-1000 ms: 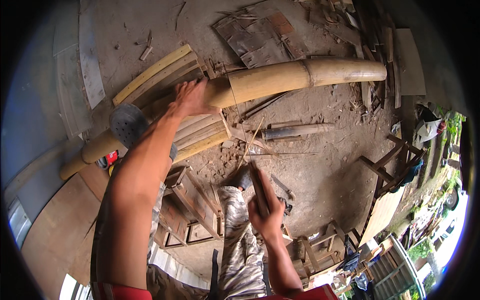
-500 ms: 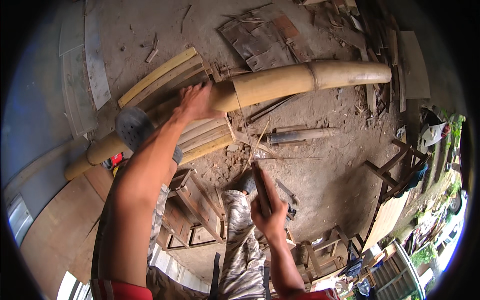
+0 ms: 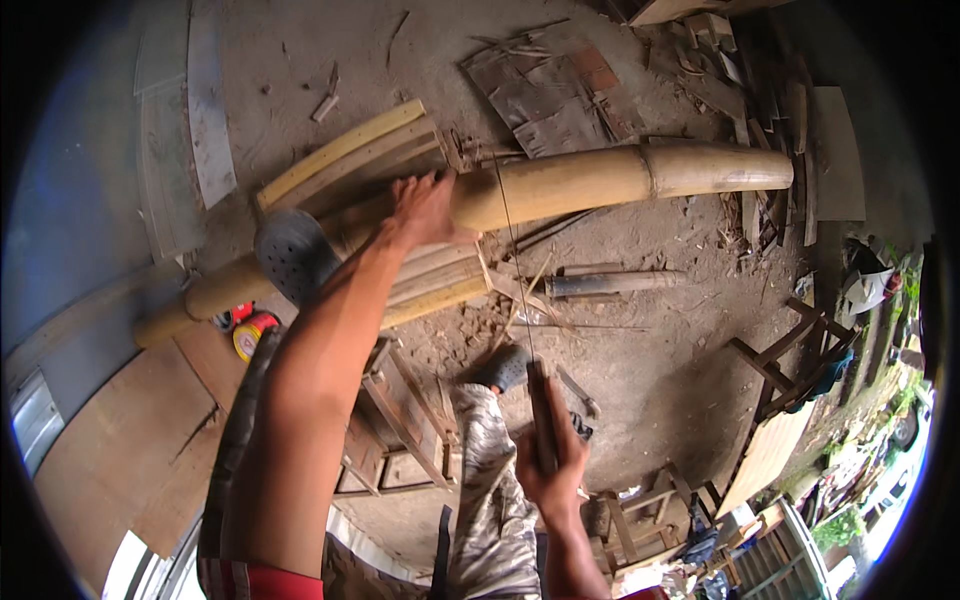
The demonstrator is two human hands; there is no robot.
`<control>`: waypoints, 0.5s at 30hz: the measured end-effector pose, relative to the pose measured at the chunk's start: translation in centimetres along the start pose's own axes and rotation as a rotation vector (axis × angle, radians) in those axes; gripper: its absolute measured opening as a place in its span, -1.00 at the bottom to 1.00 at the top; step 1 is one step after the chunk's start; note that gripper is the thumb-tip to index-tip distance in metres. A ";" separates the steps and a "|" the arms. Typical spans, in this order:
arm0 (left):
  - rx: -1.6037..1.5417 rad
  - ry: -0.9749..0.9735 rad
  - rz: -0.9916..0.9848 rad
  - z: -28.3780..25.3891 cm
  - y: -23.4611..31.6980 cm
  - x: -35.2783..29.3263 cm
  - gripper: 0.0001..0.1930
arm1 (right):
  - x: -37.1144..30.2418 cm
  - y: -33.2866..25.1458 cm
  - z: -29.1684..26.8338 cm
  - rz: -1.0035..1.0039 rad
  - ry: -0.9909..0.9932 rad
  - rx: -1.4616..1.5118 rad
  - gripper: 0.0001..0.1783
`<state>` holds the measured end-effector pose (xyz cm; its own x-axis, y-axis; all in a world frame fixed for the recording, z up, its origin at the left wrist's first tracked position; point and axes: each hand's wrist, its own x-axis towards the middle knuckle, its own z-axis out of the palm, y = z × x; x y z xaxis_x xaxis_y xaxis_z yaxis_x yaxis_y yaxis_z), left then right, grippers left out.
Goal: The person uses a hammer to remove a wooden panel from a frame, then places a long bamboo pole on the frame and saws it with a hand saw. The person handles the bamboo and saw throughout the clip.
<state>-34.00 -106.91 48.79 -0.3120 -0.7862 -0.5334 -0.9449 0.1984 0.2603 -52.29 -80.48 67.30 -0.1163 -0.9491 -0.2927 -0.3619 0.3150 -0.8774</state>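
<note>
A thick tan bamboo pole (image 3: pixel 575 185) lies across the view on a low wooden support (image 3: pixel 440 290). My left hand (image 3: pixel 428 210) grips the pole just left of the saw, thumb pointing right and fingertips over its far side. In my right hand (image 3: pixel 555 465) is the dark handle of a handsaw (image 3: pixel 516 262). Its thin blade, seen nearly edge-on, runs from the handle up across the bamboo; how deep it sits in the pole I cannot tell. My dark perforated clog (image 3: pixel 293 255) rests on the pole, left of my left hand.
Red and yellow round cans (image 3: pixel 255 335) sit beneath the pole's left part. A flat dark board (image 3: pixel 555 95) and scrap wood (image 3: pixel 745 205) lie on the dirt floor beyond. A shorter pole piece (image 3: pixel 620 284) lies nearer. Wooden frames (image 3: pixel 795 350) stand at right.
My right hand has drawn the saw toward me, so more blade shows between handle and pole. My left hand stays on the bamboo. The whole view has shifted slightly.
</note>
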 end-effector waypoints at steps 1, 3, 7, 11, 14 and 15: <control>-0.021 -0.040 -0.009 0.0 0.2 -0.3 0.27 | -2.9 -0.3 -1.0 0.010 0.022 0.012 -0.19; -0.066 0.045 -0.012 1.5 0.5 -1.6 0.27 | -3.6 -1.1 -2.2 0.097 0.009 -0.046 -0.17; -0.139 -0.018 -0.023 1.2 0.9 -1.6 0.34 | 8.6 3.2 1.3 -0.051 0.081 -0.066 -0.25; -0.138 -0.056 -0.008 0.1 1.3 -1.1 0.32 | 12.3 5.4 3.7 -0.075 0.122 0.006 -0.26; -0.091 -0.020 -0.030 0.8 0.5 -1.5 0.34 | 5.1 3.0 2.2 -0.111 0.090 -0.147 -0.26; -0.099 -0.048 -0.036 0.5 0.4 -1.3 0.34 | 1.1 1.4 1.0 0.043 0.003 -0.100 -0.25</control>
<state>-34.02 -105.52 49.21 -0.2848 -0.7622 -0.5813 -0.9419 0.1101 0.3172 -52.01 -81.06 65.35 -0.1363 -0.9349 -0.3276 -0.4471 0.3531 -0.8218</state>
